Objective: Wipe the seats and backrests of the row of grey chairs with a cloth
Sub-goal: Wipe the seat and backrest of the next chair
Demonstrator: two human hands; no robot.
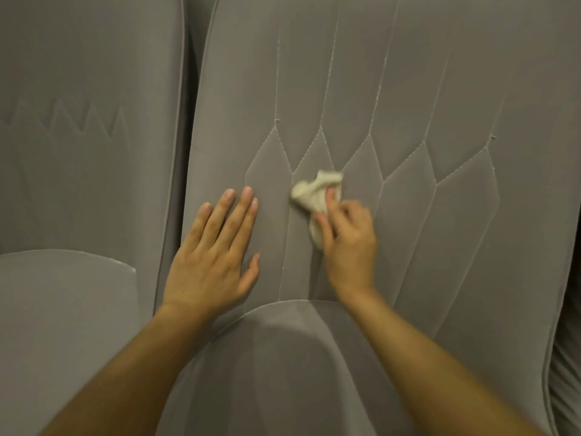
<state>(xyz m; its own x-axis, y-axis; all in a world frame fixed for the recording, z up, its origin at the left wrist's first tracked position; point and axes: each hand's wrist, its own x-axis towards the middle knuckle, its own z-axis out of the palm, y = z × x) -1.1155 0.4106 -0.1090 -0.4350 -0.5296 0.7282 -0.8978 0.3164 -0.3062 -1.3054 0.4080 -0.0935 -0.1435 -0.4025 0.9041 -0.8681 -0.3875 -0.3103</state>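
Cloth [314, 191], cream and crumpled, sits low in the middle of the grey chair's backrest [424, 89], a little above where it meets the seat [283, 357]. Right hand [349, 243] has it: thumb and curled fingers [330, 199] pinch the wad and push it onto the fabric. The hand is slightly blurred, so the grip underneath can't be told. Left hand [213, 256] lies flat on the backrest just beside it, fingers straight and close together, thumb out, holding nothing. It looks like bracing.

Step in hand, as I judge it: wiping the low centre panel of the backrest. To do it well:
- Spread the wad flatter so more cloth meets the fabric.
- Stroke along the stitched seams [377, 89], not across, so dirt isn't pushed into them.
- Work panel by panel, up to the top and out to both edges.
- Overlap the strokes.
- Press lightly, since the fabric looks soft.

Seat and second chair [78, 152] on the left: can't tell whether they've been wiped.
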